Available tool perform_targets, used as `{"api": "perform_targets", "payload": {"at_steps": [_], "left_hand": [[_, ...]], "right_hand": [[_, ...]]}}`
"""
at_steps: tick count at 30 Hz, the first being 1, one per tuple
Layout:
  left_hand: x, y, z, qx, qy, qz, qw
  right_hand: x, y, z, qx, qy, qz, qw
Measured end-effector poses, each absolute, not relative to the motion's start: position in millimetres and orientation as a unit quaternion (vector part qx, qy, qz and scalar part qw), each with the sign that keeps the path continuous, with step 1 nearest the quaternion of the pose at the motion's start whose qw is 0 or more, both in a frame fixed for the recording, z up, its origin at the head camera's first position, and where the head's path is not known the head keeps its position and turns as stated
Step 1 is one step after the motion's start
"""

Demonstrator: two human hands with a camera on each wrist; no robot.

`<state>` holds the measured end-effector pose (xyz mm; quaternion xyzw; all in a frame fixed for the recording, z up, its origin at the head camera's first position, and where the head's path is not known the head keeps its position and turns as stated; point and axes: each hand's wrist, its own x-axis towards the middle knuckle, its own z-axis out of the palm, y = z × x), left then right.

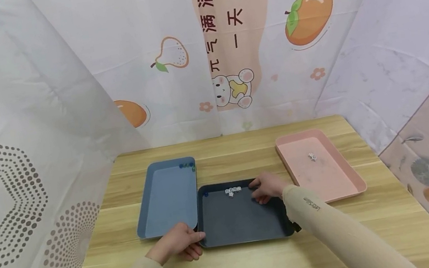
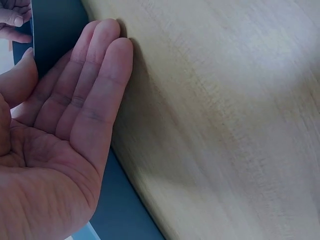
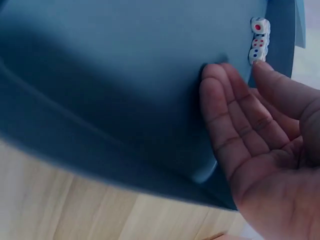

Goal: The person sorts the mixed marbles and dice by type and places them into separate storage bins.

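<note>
My left hand (image 1: 182,240) holds the near left corner of a dark tray (image 1: 244,226), the thumb over its rim and the long fingers along the outside. My right hand (image 1: 268,186) is inside the tray at the far right, its fingers loosely bent with nothing visible between them and the thumb. Just beyond that thumb in the right wrist view sit white dice (image 3: 258,42) with red and blue dots. They form a short row against the tray's far wall, one die (image 1: 230,194) lying in front. A small dark blue piece (image 1: 206,194) sits in the far left corner.
To the left stands a blue tray (image 1: 165,196) with several small blue and green pieces (image 1: 187,165) in its far right corner. A pink tray (image 1: 344,175) with a few white dice (image 1: 312,157) stands at the right. Patterned curtains surround the wooden table (image 1: 253,266).
</note>
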<state>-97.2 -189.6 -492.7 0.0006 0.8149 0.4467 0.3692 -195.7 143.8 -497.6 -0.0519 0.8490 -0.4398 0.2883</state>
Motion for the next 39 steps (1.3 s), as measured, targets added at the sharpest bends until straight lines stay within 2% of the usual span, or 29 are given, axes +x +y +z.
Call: {"api": "perform_targets", "payload": {"at_steps": [39], "left_hand": [[-98,-189,-489,-0.003,0.816,0.438,0.376]], "right_hand": [[-195,148,-511,-0.112,0.853,-0.424,0.283]]}}
